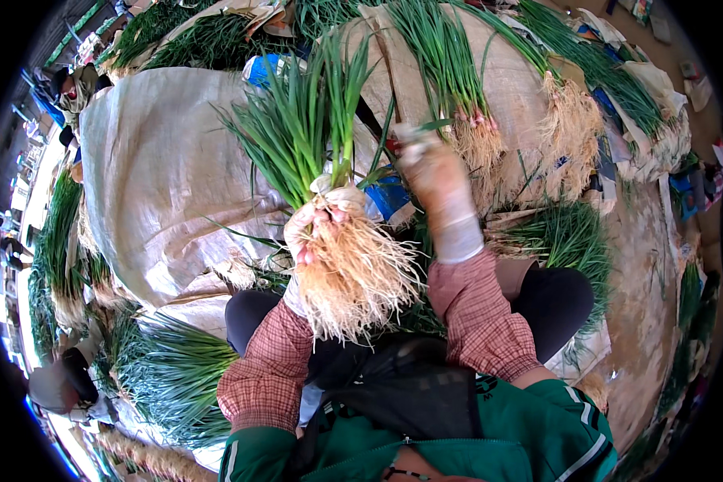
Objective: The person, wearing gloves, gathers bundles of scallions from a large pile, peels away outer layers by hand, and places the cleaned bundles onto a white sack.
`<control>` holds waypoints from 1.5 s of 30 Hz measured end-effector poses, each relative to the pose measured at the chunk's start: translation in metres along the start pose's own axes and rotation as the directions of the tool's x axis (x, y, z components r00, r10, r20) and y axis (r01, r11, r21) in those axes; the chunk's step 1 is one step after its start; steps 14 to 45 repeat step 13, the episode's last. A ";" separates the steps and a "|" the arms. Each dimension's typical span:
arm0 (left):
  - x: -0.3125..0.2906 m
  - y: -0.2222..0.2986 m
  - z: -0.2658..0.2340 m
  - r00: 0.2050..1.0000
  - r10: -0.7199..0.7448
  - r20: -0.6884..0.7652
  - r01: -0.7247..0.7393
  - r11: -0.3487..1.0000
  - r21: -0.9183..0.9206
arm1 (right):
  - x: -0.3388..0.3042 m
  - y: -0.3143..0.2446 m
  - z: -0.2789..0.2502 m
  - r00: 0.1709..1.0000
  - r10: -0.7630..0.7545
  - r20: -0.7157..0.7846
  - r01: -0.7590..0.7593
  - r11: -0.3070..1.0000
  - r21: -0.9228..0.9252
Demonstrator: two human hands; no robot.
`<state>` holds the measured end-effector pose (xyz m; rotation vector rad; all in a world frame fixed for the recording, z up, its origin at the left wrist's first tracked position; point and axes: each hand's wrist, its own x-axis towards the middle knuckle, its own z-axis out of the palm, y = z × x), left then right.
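Note:
My left hand (299, 226), in a pale glove, is closed round a bunch of green onions (301, 145). It grips them just above the bulbs, leaves pointing up and away, and a thick fringe of pale roots (357, 273) hangs toward my lap. To the right of the bunch, my right hand (435, 173), gloved and dirt-stained, is raised and smeared by motion. A strip of green leaf shows by its fingertips, but whether the fingers hold it is unclear.
A large pale sheet (169, 161) spreads ahead and left. Beyond my right hand lie rooted onion bundles (450, 72). More onions are heaped at my left (177, 369) and by my right knee (558, 241). Other people (76, 88) sit at far left.

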<state>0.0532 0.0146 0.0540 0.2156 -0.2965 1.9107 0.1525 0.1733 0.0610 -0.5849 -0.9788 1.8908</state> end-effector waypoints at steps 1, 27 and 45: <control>0.001 0.005 0.013 0.996 -0.079 -0.030 0.076 0.993 -0.093 | -0.017 0.006 0.026 0.973 0.227 0.036 -0.224 0.972 -0.077; 0.007 0.047 0.005 0.836 -0.338 0.431 0.492 0.811 -0.317 | -0.038 0.016 0.003 0.964 0.070 0.257 0.098 0.804 -0.587; 0.007 0.047 0.005 0.836 -0.338 0.431 0.492 0.811 -0.317 | -0.038 0.016 0.003 0.964 0.070 0.257 0.098 0.804 -0.587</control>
